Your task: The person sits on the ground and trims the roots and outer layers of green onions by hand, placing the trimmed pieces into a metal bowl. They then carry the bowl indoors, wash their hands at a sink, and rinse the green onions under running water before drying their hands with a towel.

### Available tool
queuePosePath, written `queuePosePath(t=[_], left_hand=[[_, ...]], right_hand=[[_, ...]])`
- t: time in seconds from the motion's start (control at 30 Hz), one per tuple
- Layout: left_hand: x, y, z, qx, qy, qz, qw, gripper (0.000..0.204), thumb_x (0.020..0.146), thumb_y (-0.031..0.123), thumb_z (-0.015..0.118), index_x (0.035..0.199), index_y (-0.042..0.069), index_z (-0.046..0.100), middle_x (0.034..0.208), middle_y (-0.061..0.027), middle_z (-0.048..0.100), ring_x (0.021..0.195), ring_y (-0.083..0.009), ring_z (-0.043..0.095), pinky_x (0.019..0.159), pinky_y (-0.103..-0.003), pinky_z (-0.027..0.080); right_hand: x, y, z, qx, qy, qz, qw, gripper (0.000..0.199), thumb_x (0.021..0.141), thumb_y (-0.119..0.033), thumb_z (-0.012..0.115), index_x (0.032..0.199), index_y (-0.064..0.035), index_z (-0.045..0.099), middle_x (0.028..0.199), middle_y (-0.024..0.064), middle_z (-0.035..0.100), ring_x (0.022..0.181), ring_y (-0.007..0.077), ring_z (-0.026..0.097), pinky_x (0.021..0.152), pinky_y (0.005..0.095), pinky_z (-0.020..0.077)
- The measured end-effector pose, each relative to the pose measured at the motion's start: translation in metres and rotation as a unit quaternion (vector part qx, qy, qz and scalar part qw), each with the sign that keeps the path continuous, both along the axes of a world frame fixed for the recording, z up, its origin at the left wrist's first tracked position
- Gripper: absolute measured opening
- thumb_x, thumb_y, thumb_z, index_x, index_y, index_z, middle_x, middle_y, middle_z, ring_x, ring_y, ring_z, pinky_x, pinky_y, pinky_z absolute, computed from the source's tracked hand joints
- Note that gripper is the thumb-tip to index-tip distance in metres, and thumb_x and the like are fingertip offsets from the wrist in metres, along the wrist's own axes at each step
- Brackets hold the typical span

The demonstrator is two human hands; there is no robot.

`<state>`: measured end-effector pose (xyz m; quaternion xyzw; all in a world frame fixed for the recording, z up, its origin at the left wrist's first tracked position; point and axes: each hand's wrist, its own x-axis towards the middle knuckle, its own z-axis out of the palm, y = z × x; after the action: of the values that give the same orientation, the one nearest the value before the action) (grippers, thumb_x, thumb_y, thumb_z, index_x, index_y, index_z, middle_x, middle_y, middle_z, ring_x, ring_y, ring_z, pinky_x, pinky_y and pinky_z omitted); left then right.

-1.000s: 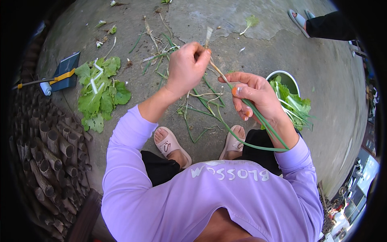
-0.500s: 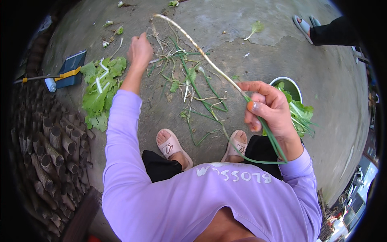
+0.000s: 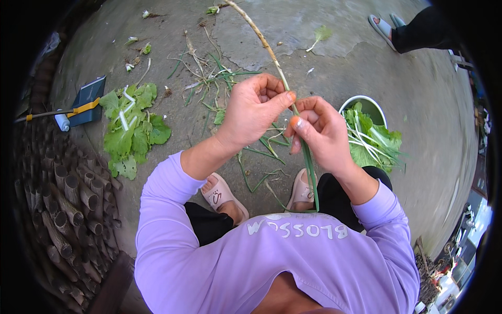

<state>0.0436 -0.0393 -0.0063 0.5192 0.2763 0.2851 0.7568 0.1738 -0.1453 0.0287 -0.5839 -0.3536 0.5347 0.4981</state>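
Green and pale, a long thin scallion stalk (image 3: 302, 138) runs on a slant between both hands, its dry straw-coloured end reaching up and away over the grey concrete floor (image 3: 334, 63), its green leaves trailing down toward the person's lap. The left hand (image 3: 251, 112) is curled nearly closed, thumb and forefinger pinched on the stalk at the upper side; the right hand (image 3: 321, 133) sits just below it, touching, fingers folded round the same stalk, thumb pressed on top. So the long axis goes from far-left to near-right, and the left hand is the nearer to the dry end. Stringy green trimmings (image 3: 219, 83) litter the floor beyond the hands. To the right, a round metal bowl (image 3: 377, 107) holds limp leafy greens; to the left, a loose heap of broad crinkled green leaves (image 3: 130, 131) lies beside a blue dustpan (image 3: 86, 99).
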Motion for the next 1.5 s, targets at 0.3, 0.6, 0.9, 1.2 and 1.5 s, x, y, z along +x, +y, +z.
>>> queuePosePath(t=[0.3, 0.6, 0.9, 1.2, 1.5], left_hand=[[-0.005, -0.002, 0.014, 0.071, 0.036, -0.006, 0.997, 0.014, 0.09, 0.01, 0.058, 0.085, -0.003, 0.061, 0.067, -0.0022, 0.06, 0.054, -0.0046, 0.051, 0.046, -0.022, 0.04], [-0.013, 0.031, -0.002, 0.338, 0.116, 0.176, 0.917, 0.011, 0.086, 0.007, 0.058, 0.079, -0.001, 0.06, 0.06, -0.0061, 0.057, 0.052, -0.0094, 0.052, 0.048, -0.026, 0.042], [-0.044, 0.126, -0.04, 0.419, 0.282, 0.328, 0.798, 0.016, 0.082, 0.017, 0.058, 0.079, 0.003, 0.066, 0.069, -0.0133, 0.065, 0.06, -0.0248, 0.064, 0.058, -0.036, 0.049], [-0.12, 0.189, -0.078, 0.501, 0.565, 0.304, 0.581, 0.023, 0.085, 0.029, 0.058, 0.097, 0.011, 0.065, 0.086, -0.0144, 0.068, 0.081, -0.0329, 0.066, 0.074, -0.043, 0.051], [-0.099, 0.144, -0.081, 0.343, 0.467, 0.142, 0.803, 0.028, 0.09, 0.022, 0.05, 0.112, 0.006, 0.06, 0.087, -0.0151, 0.068, 0.077, -0.026, 0.065, 0.072, -0.038, 0.051]], right_hand=[[0.011, 0.007, -0.001, -0.043, 0.206, 0.021, 0.977, 0.015, 0.094, -0.015, 0.055, 0.094, -0.0003, 0.054, 0.067, 0.0113, 0.062, 0.048, 0.0117, 0.057, 0.044, 0.0225, 0.0469], [0.006, 0.003, 0.001, -0.045, 0.307, 0.1, 0.945, 0.018, 0.095, -0.017, 0.052, 0.094, 0.0008, 0.054, 0.07, 0.0154, 0.063, 0.048, 0.0133, 0.057, 0.046, 0.023, 0.0496], [0.016, -0.009, 0.004, -0.019, 0.279, 0.176, 0.944, 0.018, 0.094, -0.018, 0.055, 0.088, -0.0001, 0.053, 0.072, 0.0139, 0.063, 0.053, 0.0119, 0.056, 0.05, 0.0234, 0.0469], [0.024, -0.013, -0.003, -0.008, 0.259, 0.195, 0.946, 0.022, 0.095, -0.02, 0.054, 0.094, 0.0017, 0.056, 0.08, 0.0129, 0.064, 0.063, 0.0124, 0.059, 0.058, 0.0241, 0.0482], [0.02, -0.01, -0.01, -0.014, 0.226, 0.173, 0.959, 0.024, 0.095, -0.021, 0.053, 0.099, 0.0022, 0.058, 0.085, 0.0116, 0.064, 0.074, 0.0134, 0.059, 0.069, 0.026, 0.049]])
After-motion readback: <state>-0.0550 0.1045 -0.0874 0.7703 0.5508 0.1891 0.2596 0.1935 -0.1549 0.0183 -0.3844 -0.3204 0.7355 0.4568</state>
